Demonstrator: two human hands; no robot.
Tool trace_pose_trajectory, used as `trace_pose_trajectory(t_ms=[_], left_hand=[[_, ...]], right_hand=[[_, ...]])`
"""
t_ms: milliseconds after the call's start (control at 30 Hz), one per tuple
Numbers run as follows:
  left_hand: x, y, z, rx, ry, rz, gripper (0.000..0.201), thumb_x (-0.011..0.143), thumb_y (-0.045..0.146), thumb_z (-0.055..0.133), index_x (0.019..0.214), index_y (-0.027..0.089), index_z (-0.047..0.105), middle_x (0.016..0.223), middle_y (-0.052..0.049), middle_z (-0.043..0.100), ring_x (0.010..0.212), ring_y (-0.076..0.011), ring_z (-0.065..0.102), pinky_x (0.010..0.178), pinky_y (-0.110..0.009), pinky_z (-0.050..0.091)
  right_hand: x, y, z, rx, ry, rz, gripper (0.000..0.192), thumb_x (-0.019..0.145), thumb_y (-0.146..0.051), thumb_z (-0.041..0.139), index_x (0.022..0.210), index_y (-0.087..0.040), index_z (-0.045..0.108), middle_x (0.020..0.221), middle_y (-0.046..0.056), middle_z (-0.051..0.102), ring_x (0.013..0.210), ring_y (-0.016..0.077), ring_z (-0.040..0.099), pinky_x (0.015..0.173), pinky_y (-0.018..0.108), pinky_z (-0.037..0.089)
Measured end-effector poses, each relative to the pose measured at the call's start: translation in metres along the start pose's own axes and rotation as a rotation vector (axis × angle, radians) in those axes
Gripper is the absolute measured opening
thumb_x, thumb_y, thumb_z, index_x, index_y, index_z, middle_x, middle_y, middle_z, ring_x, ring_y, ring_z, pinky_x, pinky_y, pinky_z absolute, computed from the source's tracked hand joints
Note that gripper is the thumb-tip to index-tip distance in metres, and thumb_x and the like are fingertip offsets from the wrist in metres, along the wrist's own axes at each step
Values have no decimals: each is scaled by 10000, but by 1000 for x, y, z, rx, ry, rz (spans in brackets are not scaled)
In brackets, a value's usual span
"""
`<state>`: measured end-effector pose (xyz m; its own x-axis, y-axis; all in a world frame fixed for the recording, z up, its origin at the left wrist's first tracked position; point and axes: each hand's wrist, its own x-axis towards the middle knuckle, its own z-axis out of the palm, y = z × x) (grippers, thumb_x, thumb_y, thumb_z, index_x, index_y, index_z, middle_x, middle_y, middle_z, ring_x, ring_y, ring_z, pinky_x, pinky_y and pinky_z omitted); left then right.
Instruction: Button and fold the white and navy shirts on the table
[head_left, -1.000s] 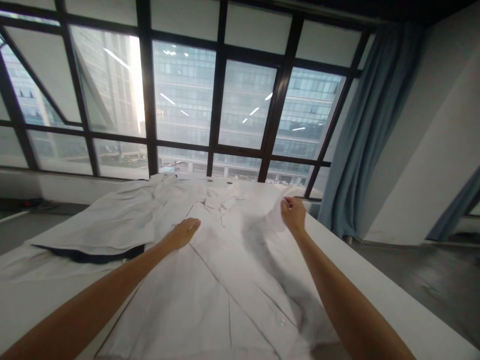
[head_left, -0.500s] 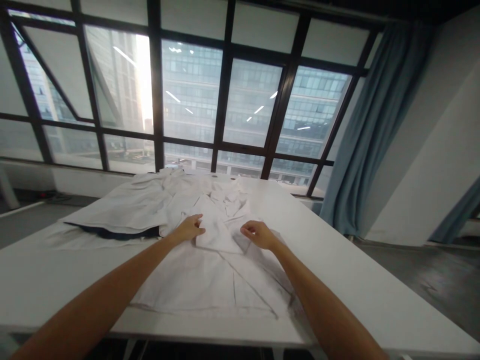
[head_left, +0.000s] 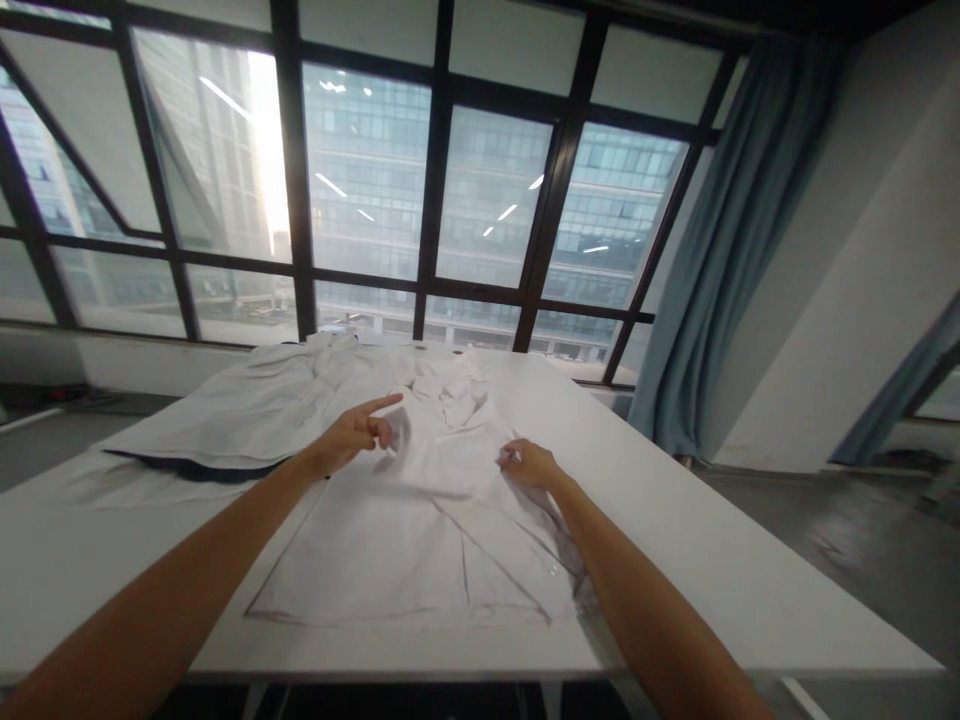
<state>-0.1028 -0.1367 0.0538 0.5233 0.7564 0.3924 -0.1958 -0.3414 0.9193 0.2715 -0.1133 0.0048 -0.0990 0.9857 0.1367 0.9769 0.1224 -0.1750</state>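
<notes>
A: Item one, the shirt (head_left: 420, 530). Location?

B: I log it flat on the table (head_left: 750, 600), near edge towards me, collar end towards the window (head_left: 420, 190). White, partly folded: one flap lies diagonally across the front, running down to the lower right corner. Buttons show along that right edge.

A: Item two, left hand (head_left: 352, 435).

B: Raised just above the shirt's upper left part. Forefinger points out towards the collar, the other fingers curl in. I cannot tell whether a pinch of cloth sits under them; the spot is blurred. I enter it as loosely curled, holding nothing I can confirm.

A: Item three, right hand (head_left: 529, 462).

B: On the shirt's upper right part, knuckles up, fingers bent down onto the fabric. It touches the cloth, fingers closed narrow; whether a fold is caught between them I cannot tell.

A: Other stock on the table?

B: A second garment (head_left: 247, 410), pale, spread to the left of the shirt, overlapping it near the collar. A dark piece (head_left: 195, 468) shows under its near hem.

A: Surroundings?

B: Blue curtain (head_left: 712, 270) at the right of the window, beside a white wall (head_left: 847, 280).
</notes>
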Motion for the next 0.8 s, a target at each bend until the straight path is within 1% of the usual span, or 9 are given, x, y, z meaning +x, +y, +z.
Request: trace_pose_trajectory(t_ms=[100,200,267,333,400,467,600,733,800], left_hand=[[-5,6,-2,234,-157,-149,674,681,241,596,1330,85,507,533,41,552,549,-113,494,617,-259,387],[-7,7,8,599,-203,-282,533,740,376,572,1219,144,601,752,-28,655,643,-137,555,624,-256,413],[-9,7,18,812,-141,-298,626,724,474,598,1265,160,567,1048,-87,656,745,-154,590,662,-256,438],[-12,8,24,936,-108,-352,825,659,515,660,1376,160,457,1275,-133,558,797,-160,607,700,-256,452],[-14,10,26,983,-147,-446,962,609,509,706,1438,159,367,1311,-145,531,816,-169,617,711,-255,452],[-15,15,24,1012,-234,-487,882,602,492,720,1376,160,459,1169,-105,617,819,-186,614,699,-253,440],[-14,26,20,1013,-368,-347,467,661,441,690,1037,166,671,875,-27,655,778,-188,587,674,-249,415],[-17,45,21,935,-241,-108,349,764,480,627,931,174,638,1020,-60,654,919,-196,582,804,-277,427],[-21,55,23,808,-340,-97,398,755,540,648,929,183,625,1085,-72,660,993,-207,582,866,-295,426]], right_hand=[[0,5,1,-17,13,59,452,877,-504,494,1214,-227,613,1308,102,579,1175,274,548,978,412,403],[2,11,3,-20,24,91,463,901,-477,460,1249,-199,587,1352,137,528,1188,291,534,957,433,418],[4,15,4,-17,34,109,485,902,-447,469,1305,-187,540,1432,149,440,1221,295,508,964,428,417],[6,19,7,-6,49,128,550,892,-417,494,1386,-178,455,1504,159,331,1262,291,471,985,412,407],[8,23,9,5,67,144,619,880,-397,515,1440,-174,377,1541,164,250,1296,287,438,1006,400,392],[11,26,12,7,78,149,638,874,-395,523,1450,-173,363,1550,163,229,1317,288,414,1021,399,379],[14,31,15,0,72,135,617,863,-413,531,1412,-153,422,1535,164,270,1323,290,406,1033,389,370],[14,33,16,-3,69,120,596,857,-429,535,1371,-133,472,1503,186,326,1296,295,442,1018,378,389],[13,33,16,-9,72,114,570,856,-434,534,1344,-141,501,1486,180,356,1280,295,460,1013,375,394]])
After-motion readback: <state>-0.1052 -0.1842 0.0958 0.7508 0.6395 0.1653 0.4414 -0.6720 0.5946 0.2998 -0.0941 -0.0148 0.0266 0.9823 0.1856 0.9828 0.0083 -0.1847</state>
